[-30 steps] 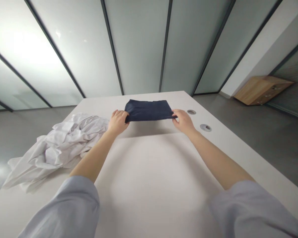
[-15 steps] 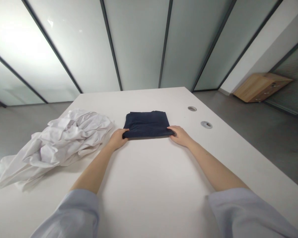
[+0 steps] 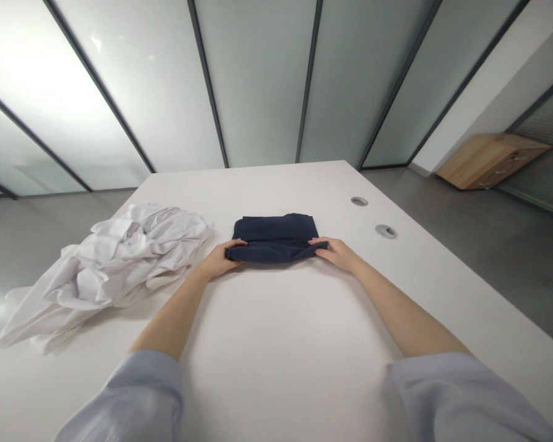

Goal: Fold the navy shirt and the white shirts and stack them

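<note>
Dark navy folded cloth (image 3: 274, 236) lies flat on the white desk (image 3: 281, 344), just above mid-frame. Left hand (image 3: 221, 259) pinches its near-left corner, thumb on top and fingers tucked under the edge; right hand (image 3: 336, 252) pinches the near-right corner the same way. Both hands closed on the fabric, near edge lifted slightly off the desk.

No containers in view (nothing holding anything else but the desk itself).

Around it: crumpled white garment pile (image 3: 105, 264) at left of frame, its right edge near the left hand but not touching hand or navy cloth. Two round cable grommets (image 3: 386, 231) set in the desk at right of centre, apart from the cloth, 2nd one a bit farther up. Wooden cabinet (image 3: 491, 161) on the floor at upper right, well away. Frosted glass wall w/ dark frames (image 3: 258, 80) across the top. Nothing lies betw. the hands and the cloth.
</note>
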Demonstrator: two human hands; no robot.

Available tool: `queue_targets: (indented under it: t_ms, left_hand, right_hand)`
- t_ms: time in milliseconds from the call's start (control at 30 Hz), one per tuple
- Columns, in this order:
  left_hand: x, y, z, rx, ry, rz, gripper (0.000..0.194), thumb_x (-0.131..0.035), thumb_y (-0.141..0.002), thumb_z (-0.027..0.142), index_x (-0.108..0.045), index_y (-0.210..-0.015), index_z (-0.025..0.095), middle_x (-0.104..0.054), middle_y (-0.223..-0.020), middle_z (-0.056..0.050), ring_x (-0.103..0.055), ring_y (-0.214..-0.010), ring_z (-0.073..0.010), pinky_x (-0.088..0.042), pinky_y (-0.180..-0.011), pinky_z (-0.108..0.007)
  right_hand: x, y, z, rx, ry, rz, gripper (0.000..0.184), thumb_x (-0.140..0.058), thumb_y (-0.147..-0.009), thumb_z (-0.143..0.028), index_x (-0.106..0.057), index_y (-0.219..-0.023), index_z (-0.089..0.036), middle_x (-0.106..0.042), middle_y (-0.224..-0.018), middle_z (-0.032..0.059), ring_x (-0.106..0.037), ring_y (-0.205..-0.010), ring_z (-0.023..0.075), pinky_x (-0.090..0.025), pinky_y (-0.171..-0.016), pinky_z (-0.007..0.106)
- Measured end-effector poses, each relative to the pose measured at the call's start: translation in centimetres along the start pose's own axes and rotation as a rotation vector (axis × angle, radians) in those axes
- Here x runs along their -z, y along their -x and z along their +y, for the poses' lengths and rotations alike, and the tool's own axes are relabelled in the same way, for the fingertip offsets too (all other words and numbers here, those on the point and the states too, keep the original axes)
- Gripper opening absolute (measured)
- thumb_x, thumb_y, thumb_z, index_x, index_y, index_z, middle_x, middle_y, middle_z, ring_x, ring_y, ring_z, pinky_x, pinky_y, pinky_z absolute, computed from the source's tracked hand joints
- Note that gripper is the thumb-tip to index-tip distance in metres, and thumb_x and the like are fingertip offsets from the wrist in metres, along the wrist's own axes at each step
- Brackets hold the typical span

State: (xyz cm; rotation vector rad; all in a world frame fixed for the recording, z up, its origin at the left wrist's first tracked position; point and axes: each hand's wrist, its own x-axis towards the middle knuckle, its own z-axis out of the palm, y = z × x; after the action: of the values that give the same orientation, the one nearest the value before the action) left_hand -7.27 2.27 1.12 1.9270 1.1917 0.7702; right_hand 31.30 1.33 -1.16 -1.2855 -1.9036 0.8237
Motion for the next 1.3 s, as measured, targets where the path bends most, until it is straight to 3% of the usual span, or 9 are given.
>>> queue_targets:
  t_ms: [133,267,400,533,733,900,1100,1200,1300]
  left_hand:
    - [0.0,-0.1,-0.1,-0.011,0.004,-0.012,0.058,-0.074,-0.066,0.048,-0.069,-0.115,0.017,-0.062,-0.130,-0.012,-0.051,-0.129,-0.0297,-0.035,-0.110,-0.043]
    - [-0.3,-0.3,-0.5,0.093,0.022,0.039,0.056,-0.068,-0.069,0.052,-0.070,-0.111,0.014,-0.070,-0.115,-0.009,-0.062,-0.110,-0.0269,-0.046,-0.099,-0.040]
    - [-0.2,-0.6,-0.7,0.210,-0.055,0.122,0.045,-0.058,-0.075,0.056,-0.071,-0.089,0.015,-0.073,-0.086,-0.005,-0.066,-0.090,-0.0268,-0.053,-0.079,-0.035]
    - [-0.1,-1.0,-0.8,0.202,-0.098,0.221,0.040,-0.048,-0.081,0.053,-0.068,-0.081,0.017,-0.071,-0.082,-0.005,-0.065,-0.090,-0.0264,-0.052,-0.077,-0.033]
    - [-0.5,-1.3,-0.1,0.216,-0.180,0.322,0.045,-0.038,-0.088,0.053,-0.065,-0.081,0.018,-0.072,-0.085,-0.007,-0.064,-0.090,-0.0270,-0.051,-0.077,-0.033]
    - [-0.9,-1.6,0.0,0.238,-0.263,0.379,0.045,-0.038,-0.089,0.052,-0.065,-0.081,0.017,-0.072,-0.081,-0.007,-0.065,-0.081,-0.0261,-0.050,-0.069,-0.033]
    - [-1.0,-1.5,-0.2,0.304,-0.466,0.345,0.042,-0.040,-0.088,0.048,-0.067,-0.082,0.017,-0.068,-0.072,-0.008,-0.065,-0.073,-0.0247,-0.048,-0.066,-0.033]
    - [-0.9,-1.4,0.0,0.337,-0.545,0.359,0.037,-0.046,-0.087,0.049,-0.066,-0.091,0.018,-0.069,-0.078,-0.009,-0.066,-0.080,-0.0267,-0.049,-0.071,-0.035]
    - [-0.7,-1.0,0.9,0.272,-0.610,0.499,0.042,-0.055,-0.084,0.043,-0.057,-0.117,0.016,-0.066,-0.110,-0.014,-0.061,-0.105,-0.0297,-0.047,-0.089,-0.040]
  right_hand:
    - [0.0,0.3,-0.1,0.124,0.148,-0.052,0.049,-0.067,-0.071,-0.021,-0.067,-0.120,-0.024,-0.062,-0.131,0.0067,-0.053,-0.127,0.0255,-0.037,-0.111,0.044]
    - [-0.3,0.0,0.0,0.154,0.196,-0.016,0.035,-0.062,-0.080,-0.024,-0.070,-0.114,-0.023,-0.062,-0.132,0.0076,-0.054,-0.126,0.0252,-0.038,-0.111,0.046]
    - [-0.3,-0.4,0.1,0.032,0.136,0.046,0.031,-0.054,-0.087,-0.035,-0.071,-0.109,-0.020,-0.071,-0.115,0.0082,-0.064,-0.111,0.0268,-0.048,-0.099,0.045]
    - [0.0,-0.6,0.2,-0.086,0.100,0.089,0.041,-0.046,-0.089,-0.049,-0.070,-0.084,-0.017,-0.072,-0.084,0.0070,-0.066,-0.083,0.0270,-0.052,-0.080,0.041]
    - [-0.2,-0.9,0.0,-0.084,0.081,0.184,0.045,-0.038,-0.090,-0.058,-0.056,-0.071,-0.020,-0.062,-0.068,0.0024,-0.057,-0.070,0.0214,-0.046,-0.067,0.032]
    - [-0.5,-1.3,-0.5,-0.088,0.241,0.232,0.044,-0.035,-0.090,-0.058,-0.042,-0.062,-0.024,-0.051,-0.056,0.0001,-0.050,-0.058,0.0192,-0.039,-0.057,0.030]
    - [-1.1,-1.3,-0.4,-0.109,0.458,0.256,0.036,-0.040,-0.089,-0.048,-0.044,-0.062,-0.025,-0.053,-0.054,0.0009,-0.050,-0.053,0.0186,-0.034,-0.052,0.029]
    - [-1.3,-1.3,0.0,-0.131,0.548,0.302,0.028,-0.046,-0.087,-0.045,-0.052,-0.069,-0.025,-0.058,-0.057,0.0018,-0.052,-0.055,0.0198,-0.036,-0.054,0.029]
    - [-1.1,-1.3,0.0,-0.070,0.588,0.424,0.018,-0.049,-0.085,-0.039,-0.058,-0.082,-0.024,-0.065,-0.071,0.0054,-0.057,-0.068,0.0233,-0.042,-0.065,0.033]
